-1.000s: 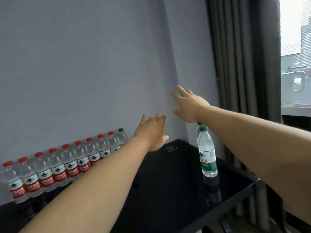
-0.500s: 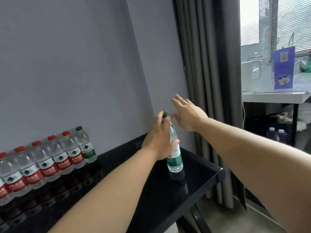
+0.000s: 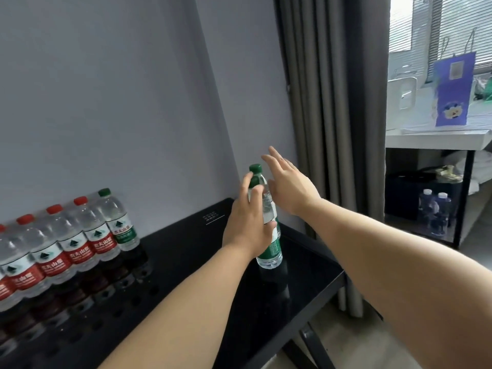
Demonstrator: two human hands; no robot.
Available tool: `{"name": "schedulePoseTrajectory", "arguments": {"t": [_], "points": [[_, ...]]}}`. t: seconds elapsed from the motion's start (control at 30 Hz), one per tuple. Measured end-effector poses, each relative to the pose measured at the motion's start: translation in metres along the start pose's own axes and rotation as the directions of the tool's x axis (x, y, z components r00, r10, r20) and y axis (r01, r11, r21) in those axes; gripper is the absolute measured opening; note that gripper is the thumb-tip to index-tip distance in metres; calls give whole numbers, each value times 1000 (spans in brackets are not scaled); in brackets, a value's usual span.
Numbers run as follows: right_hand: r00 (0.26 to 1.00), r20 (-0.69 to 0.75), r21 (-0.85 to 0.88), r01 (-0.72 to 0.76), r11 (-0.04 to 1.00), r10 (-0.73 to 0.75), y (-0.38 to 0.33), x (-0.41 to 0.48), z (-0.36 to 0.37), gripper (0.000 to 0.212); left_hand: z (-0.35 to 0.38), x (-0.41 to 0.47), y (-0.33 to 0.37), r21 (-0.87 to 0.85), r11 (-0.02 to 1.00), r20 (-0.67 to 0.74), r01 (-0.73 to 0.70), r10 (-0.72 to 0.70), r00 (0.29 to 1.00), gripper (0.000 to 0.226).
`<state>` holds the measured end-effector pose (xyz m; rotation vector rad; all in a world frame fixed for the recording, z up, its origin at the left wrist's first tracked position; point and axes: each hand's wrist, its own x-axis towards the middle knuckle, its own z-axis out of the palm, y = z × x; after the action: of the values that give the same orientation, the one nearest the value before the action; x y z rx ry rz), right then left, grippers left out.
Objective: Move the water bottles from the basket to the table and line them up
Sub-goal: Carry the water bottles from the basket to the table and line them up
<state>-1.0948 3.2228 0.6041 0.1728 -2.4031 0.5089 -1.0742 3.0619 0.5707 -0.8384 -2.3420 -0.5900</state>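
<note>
A green-capped water bottle (image 3: 269, 251) stands upright near the right end of the black table (image 3: 186, 262). My left hand (image 3: 249, 225) grips its upper half, thumb in front and fingers round the neck. A second green cap (image 3: 255, 168) shows just behind, so another bottle may stand there. My right hand (image 3: 288, 186) hovers beside the bottle top with straight, spread fingers and holds nothing. A row of several bottles (image 3: 72, 241) lines the wall at the left, with red caps and one green-capped bottle (image 3: 118, 222) at its right end. No basket is in view.
The grey wall (image 3: 119, 89) runs behind the table, and dark curtains (image 3: 327, 102) hang at its right end. The table's right edge (image 3: 343, 275) drops to the floor. Further right, a white shelf (image 3: 436, 139) holds a purple bag (image 3: 452, 91), with two bottles (image 3: 434, 211) below.
My left hand has swung right and closed round the green-capped bottle. The right hand stays open beside it. The view has turned to the right.
</note>
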Motion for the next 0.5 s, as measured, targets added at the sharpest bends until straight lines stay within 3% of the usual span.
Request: {"name": "schedulePoseTrajectory", "arguments": {"t": [0.37,0.5], "points": [[1000,-23,-52,-22,998,21,-22,-4,55,51,-31,-22,-50,109,992,-36,61,-57,998,66],[998,-26,-92,-63,994,61,-30,-4,67,71,-40,-29,-65,120,990,-45,78,-73,996,65]]}}
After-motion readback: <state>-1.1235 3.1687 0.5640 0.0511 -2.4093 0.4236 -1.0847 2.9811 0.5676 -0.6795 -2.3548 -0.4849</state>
